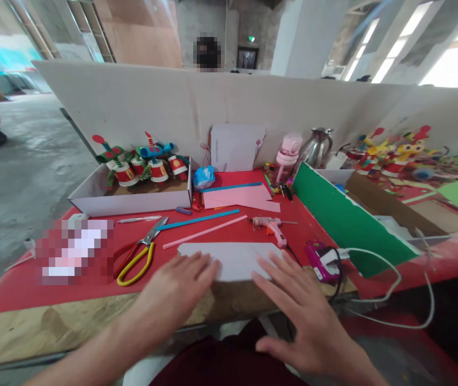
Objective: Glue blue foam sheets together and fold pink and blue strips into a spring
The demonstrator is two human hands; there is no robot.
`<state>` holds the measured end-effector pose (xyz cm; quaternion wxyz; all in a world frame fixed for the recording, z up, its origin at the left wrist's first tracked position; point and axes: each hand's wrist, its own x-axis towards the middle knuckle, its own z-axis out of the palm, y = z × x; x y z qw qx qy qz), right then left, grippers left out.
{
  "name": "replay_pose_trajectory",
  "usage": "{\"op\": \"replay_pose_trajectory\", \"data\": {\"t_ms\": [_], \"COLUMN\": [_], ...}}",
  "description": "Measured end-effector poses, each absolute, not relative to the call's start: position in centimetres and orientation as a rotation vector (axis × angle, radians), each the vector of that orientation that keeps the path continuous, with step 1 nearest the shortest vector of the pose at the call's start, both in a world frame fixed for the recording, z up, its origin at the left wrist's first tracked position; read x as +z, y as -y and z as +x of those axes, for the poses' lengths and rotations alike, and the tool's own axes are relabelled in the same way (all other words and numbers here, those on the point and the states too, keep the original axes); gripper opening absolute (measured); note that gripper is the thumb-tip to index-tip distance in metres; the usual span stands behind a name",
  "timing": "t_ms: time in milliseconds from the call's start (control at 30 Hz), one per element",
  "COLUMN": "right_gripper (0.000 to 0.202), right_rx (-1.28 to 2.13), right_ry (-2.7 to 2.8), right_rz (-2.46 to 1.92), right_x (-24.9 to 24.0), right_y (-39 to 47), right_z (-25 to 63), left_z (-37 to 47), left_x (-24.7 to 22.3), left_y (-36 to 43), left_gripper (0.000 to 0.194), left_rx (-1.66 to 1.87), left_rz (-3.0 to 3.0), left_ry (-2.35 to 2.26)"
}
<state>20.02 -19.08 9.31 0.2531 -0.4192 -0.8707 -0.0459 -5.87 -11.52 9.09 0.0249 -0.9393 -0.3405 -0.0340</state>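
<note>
A white sheet of card or paper (235,260) lies at the front edge of the red-covered table. My left hand (184,281) rests on its left end, palm down with the fingers stretched out. Over its right end is my right hand (293,297), fingers spread and thumb held apart. Neither hand grips anything. Just behind the sheet lie a pink paper strip (205,232), a blue strip (200,219) and a pink glue gun (271,226). Scissors with yellow and red handles (142,254) lie left of my left hand.
A white box (132,201) with several paper-cup figures stands back left. Pink paper (241,198) and a blue packet (204,178) lie mid-table. A green panel (345,214) stands at the right, near a purple power block with cables (321,260). A white partition (164,102) closes the back.
</note>
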Motion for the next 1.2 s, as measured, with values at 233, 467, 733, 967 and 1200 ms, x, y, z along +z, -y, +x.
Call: {"op": "replay_pose_trajectory", "data": {"t_ms": [233,467,733,967,1200], "right_gripper": [0.041,0.023,0.025,0.028,0.031], "right_rx": [-0.461,-0.365,-0.308,-0.081,0.068], "right_ry": [1.840,2.042,2.227,2.298,2.276], "right_rz": [-1.193,-1.316,-1.257,-1.364,-1.360], "right_x": [9.6,5.9,4.0,2.6,2.5], "right_y": [20.7,18.2,15.9,15.4,15.6], "right_z": [22.4,23.7,24.0,23.8,23.6], "left_z": [-5.0,2.6,6.0,5.4,4.9], "left_x": [17.9,17.1,12.8,9.5,5.7], "left_y": [-3.7,-19.7,-24.4,-23.2,-16.8], "left_gripper": [0.034,0.031,0.046,0.054,0.036], "left_rx": [-0.797,-0.737,-0.488,-0.325,-0.060], "left_rz": [-2.486,-2.489,-2.422,-2.605,-2.964], "left_ry": [1.458,1.526,1.429,1.452,1.253]}}
